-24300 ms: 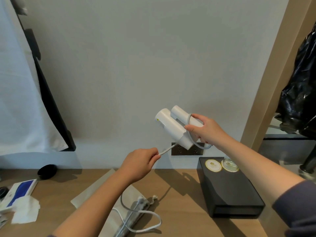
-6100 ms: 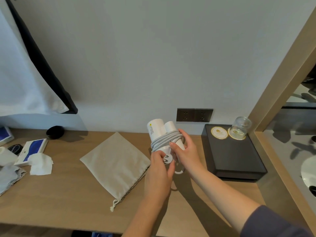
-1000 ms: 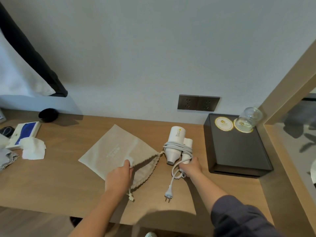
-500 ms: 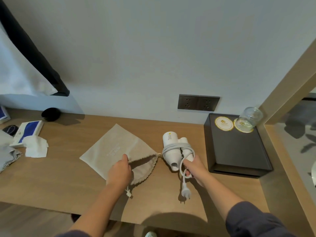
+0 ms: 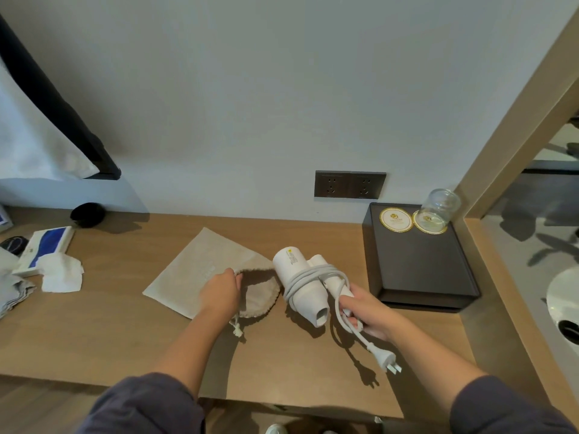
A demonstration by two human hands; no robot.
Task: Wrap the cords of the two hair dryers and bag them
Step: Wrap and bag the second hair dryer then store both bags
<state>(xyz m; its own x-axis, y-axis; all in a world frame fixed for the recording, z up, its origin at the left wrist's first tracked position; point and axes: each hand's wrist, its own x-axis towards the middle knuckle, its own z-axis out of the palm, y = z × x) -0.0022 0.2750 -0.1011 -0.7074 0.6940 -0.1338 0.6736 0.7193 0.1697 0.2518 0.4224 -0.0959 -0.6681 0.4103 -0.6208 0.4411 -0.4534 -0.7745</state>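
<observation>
Worktop (image 5: pixel 94 324): wood, carries everything below.

Drawstring bag (image 5: pixel 203 274): beige cloth, lies flat at centre; likely soft and limp, so its mouth needs holding open. Left hand (image 5: pixel 219 291) pinches the upper rim, fingers closed on the cloth.

Hair dryer (image 5: pixel 300 283): white, folded, lifted just right of the bag mouth; likely rigid, light and smooth, best taken by the handle. Right hand (image 5: pixel 368 311) is wrapped round that handle.

Cord (image 5: pixel 308 278): coiled round the body; plug (image 5: pixel 383 358) dangles loose and may snag.

Change: half a second earlier the dryer sat lower and more upright; it now tilts toward the bag mouth, which gapes wider.
</observation>
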